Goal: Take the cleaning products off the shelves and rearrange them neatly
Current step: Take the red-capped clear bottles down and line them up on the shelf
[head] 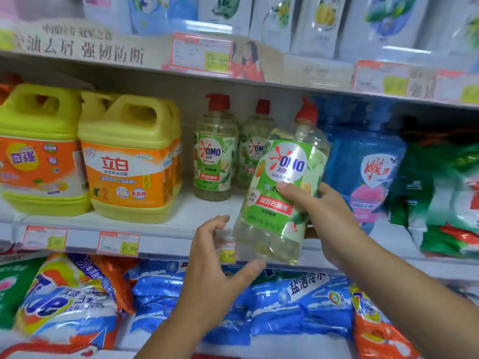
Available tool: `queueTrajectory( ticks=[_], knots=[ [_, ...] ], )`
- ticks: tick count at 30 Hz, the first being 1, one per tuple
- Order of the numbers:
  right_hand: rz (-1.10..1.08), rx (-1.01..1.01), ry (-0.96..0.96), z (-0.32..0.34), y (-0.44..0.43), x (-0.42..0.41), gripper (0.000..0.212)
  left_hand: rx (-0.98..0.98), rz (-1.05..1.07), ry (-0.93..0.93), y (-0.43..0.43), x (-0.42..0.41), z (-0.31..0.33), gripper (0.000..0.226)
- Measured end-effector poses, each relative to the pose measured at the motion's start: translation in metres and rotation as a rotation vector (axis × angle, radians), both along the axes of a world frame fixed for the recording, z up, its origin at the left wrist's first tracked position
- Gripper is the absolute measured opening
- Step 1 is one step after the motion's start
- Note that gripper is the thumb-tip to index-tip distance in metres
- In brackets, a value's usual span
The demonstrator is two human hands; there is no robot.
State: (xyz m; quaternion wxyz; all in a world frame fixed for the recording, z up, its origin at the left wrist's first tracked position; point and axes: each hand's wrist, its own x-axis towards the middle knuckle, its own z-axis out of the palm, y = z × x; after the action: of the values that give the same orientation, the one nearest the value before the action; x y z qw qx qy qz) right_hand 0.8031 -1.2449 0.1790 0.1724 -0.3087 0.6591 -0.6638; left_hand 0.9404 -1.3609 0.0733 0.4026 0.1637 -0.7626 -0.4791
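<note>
My right hand (pixel 321 211) grips a clear OMO bottle (pixel 280 182) with a red cap and green label, tilted to the right in front of the middle shelf (pixel 181 224). My left hand (pixel 215 263) hovers open just below and left of the bottle's base, fingers spread, apart from it. Two more OMO bottles stand upright on the shelf behind: one in front (pixel 215 149) and one further back (pixel 255 143). Left of them stand two yellow detergent jugs (pixel 129 159) (pixel 39 151).
Blue bottles (pixel 368 172) and green bags (pixel 440 193) fill the shelf's right part. Washing-powder bags (pixel 285 301) lie on the lower shelf. White pouches (pixel 318 24) stand on the top shelf. Price tags (pixel 118 243) line the shelf edges.
</note>
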Motion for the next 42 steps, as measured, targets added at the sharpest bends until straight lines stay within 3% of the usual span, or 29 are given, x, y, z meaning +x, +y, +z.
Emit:
queueTrajectory(
  ticks=[3, 5, 7, 9, 13, 15, 17, 19, 21, 24, 26, 28, 31, 35, 39, 42],
  knots=[
    [0.091, 0.015, -0.041, -0.029, 0.041, 0.019, 0.058, 0.465, -0.461, 0.046, 0.029, 0.009, -0.001, 0.115],
    [0.124, 0.061, -0.044, -0.049, 0.061, 0.028, 0.057, 0.548, -0.612, -0.008, 0.042, 0.008, -0.006, 0.099],
    [0.148, 0.165, -0.019, -0.059, 0.077, 0.03, 0.063, 0.538, -0.607, -0.057, 0.061, 0.009, -0.015, 0.075],
    [0.169, 0.25, 0.028, -0.058, 0.086, 0.028, 0.072, 0.52, -0.527, -0.07, 0.078, 0.01, -0.023, 0.064],
    [-0.047, 0.179, 0.064, -0.04, 0.097, 0.02, 0.126, 0.302, -0.306, -0.103, 0.099, 0.009, -0.031, 0.078],
    [-0.059, 0.127, 0.049, -0.042, 0.1, 0.024, 0.118, 0.098, -0.21, -0.154, 0.113, 0.008, -0.035, 0.088],
    [-0.15, 0.067, 0.014, -0.054, 0.104, 0.022, 0.091, -0.064, -0.141, -0.229, 0.126, 0.007, -0.036, 0.092],
    [-0.214, 0.022, -0.039, -0.062, 0.113, 0.015, 0.08, -0.083, -0.212, -0.273, 0.13, 0.009, -0.035, 0.096],
    [-0.205, -0.014, -0.047, -0.062, 0.126, 0.006, 0.075, -0.011, -0.344, -0.338, 0.127, 0.014, -0.033, 0.104],
    [-0.089, -0.09, -0.087, -0.055, 0.141, -0.003, 0.066, 0.249, -0.59, -0.396, 0.122, 0.016, -0.035, 0.128],
    [0.04, -0.091, -0.117, -0.052, 0.147, -0.007, 0.075, 0.371, -0.649, -0.344, 0.126, 0.012, -0.038, 0.125],
    [0.122, -0.007, -0.094, -0.048, 0.149, -0.009, 0.087, 0.383, -0.605, -0.262, 0.137, 0.006, -0.041, 0.11],
    [0.055, 0.1, 0.027, -0.039, 0.149, -0.007, 0.096, 0.303, -0.438, -0.211, 0.149, 0.003, -0.054, 0.113],
    [0.023, 0.009, 0.025, -0.04, 0.148, -0.007, 0.064, 0.122, -0.319, -0.327, 0.151, 0.004, -0.057, 0.134],
    [0.141, -0.062, 0.0, -0.048, 0.154, -0.011, 0.056, 0.238, -0.567, -0.494, 0.122, 0.003, -0.044, 0.136],
    [0.221, -0.127, -0.119, -0.05, 0.154, -0.013, 0.064, 0.548, -0.8, -0.428, 0.112, 0.006, -0.044, 0.116]
  ],
)
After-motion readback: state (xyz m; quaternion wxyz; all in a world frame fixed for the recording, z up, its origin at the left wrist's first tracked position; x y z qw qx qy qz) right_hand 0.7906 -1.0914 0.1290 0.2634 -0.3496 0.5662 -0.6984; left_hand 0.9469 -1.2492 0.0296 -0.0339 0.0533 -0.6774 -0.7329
